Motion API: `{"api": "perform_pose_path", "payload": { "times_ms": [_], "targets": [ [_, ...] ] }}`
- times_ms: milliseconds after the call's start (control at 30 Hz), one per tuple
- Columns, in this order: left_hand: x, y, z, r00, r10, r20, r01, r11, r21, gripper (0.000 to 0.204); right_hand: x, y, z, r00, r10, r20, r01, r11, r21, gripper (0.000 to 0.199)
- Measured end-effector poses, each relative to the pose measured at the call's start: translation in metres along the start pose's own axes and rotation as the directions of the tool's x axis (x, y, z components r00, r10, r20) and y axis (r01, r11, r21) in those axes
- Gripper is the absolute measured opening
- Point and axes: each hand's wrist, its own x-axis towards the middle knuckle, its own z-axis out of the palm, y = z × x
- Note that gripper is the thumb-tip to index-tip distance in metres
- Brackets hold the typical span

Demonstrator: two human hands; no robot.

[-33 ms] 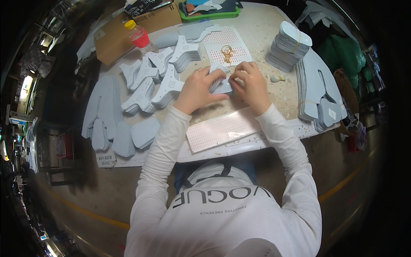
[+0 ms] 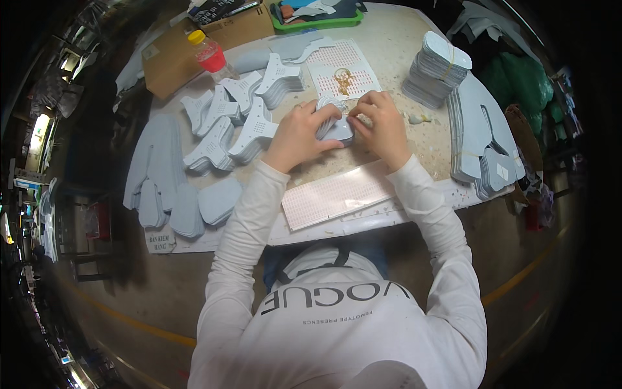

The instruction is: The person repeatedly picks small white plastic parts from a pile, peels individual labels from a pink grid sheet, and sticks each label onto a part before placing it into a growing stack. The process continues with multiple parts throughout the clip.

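Note:
My left hand (image 2: 299,135) is wrapped around a small stack of grey cut pieces (image 2: 338,131), its thumb along the near edge and its fingers over the far side. The stack stands on the table, with its layered edges toward the far side. At its right, my right hand (image 2: 383,127) has thumb and forefinger pinched together against the stack's edge. Whatever lies between those fingertips is too small to make out. Just beyond the hands, a loose heap of tan rubber bands (image 2: 344,80) rests on a white printed sheet (image 2: 367,71).
Left of my hands stand several stacks of grey Y-shaped pieces (image 2: 254,131). Long grey pieces (image 2: 165,155) lie farther left. A sticker sheet (image 2: 337,196) lies near the front edge. Banded grey stacks (image 2: 435,68) stand right. Behind are a bottle (image 2: 212,58), cardboard box (image 2: 170,68) and green tray (image 2: 317,26).
My left thumb has shifted slightly up onto the stack's near edge, and more of the stack's face shows. My right hand has moved a little, its pinch still at the stack.

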Motion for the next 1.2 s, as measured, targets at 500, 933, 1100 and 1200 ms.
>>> {"api": "perform_pose_path", "payload": {
  "times_ms": [500,933,1100,1200],
  "targets": [
    [0.002,-0.002,-0.001,0.998,-0.045,0.051,0.043,0.998,0.034,0.034,0.024,-0.005,0.005,0.978,-0.148,0.143,0.096,0.943,0.320,0.090],
    [0.000,-0.005,0.002,0.997,-0.060,0.038,0.059,0.998,0.029,0.034,0.012,-0.003,0.012,0.990,-0.115,0.082,0.071,0.905,0.419,0.085],
    [-0.001,-0.009,0.001,0.999,-0.048,0.014,0.049,0.997,-0.061,0.038,0.010,0.009,0.014,0.998,0.057,-0.017,-0.046,0.921,0.387,0.069],
    [0.001,-0.012,-0.002,0.998,-0.064,-0.022,0.061,0.990,-0.127,0.042,0.005,0.014,0.011,0.949,0.278,0.147,-0.308,0.726,0.615,0.050]
  ]
}}
